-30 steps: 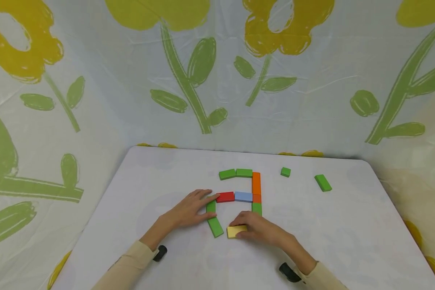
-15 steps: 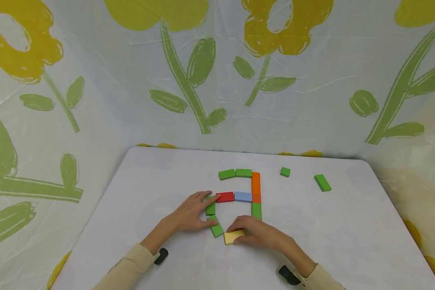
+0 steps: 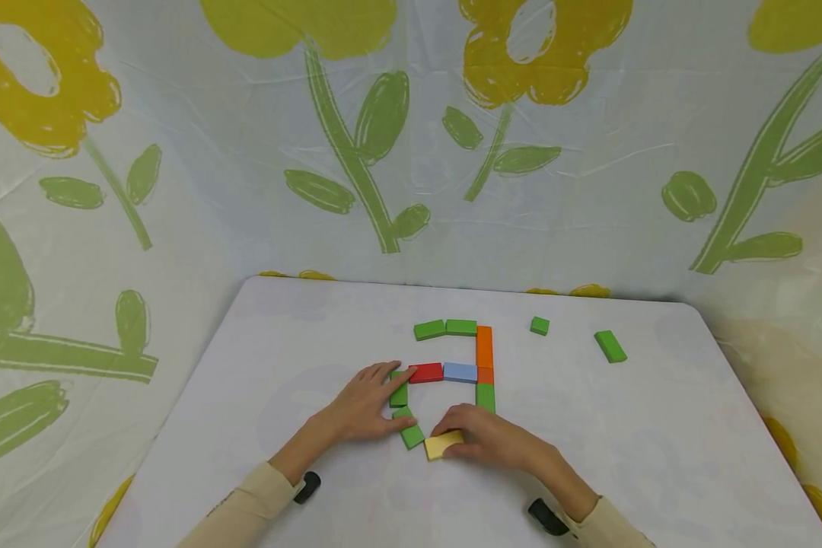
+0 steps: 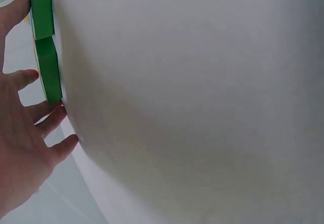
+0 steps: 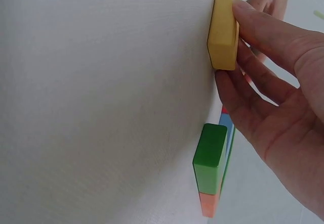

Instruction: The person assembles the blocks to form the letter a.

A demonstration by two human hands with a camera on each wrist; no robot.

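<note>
My right hand (image 3: 493, 439) pinches a yellow block (image 3: 438, 447) between thumb and fingers, low at the tabletop. The block's left end meets the bottom corner of a slanted green block (image 3: 413, 438). My left hand (image 3: 358, 407) lies spread, its thumb on that slanted block and its index fingertip at the left end of a red block (image 3: 426, 373). Another green block (image 3: 399, 397) stands between that finger and thumb. In the left wrist view, two green blocks (image 4: 49, 70) run end to end beside the fingers. A green block (image 5: 210, 153) sits below the right fingers in the right wrist view.
A blue block (image 3: 460, 372) joins the red one to a small orange block (image 3: 485, 375), under a longer orange block (image 3: 484, 346). Two green blocks (image 3: 461, 327) form the top row. A small green block (image 3: 540, 326) and a longer green block (image 3: 610, 346) lie apart at right.
The yellow block has moved left and nearer the person, turning slightly to meet the slanted green block. My left thumb has slid down onto that green block.
</note>
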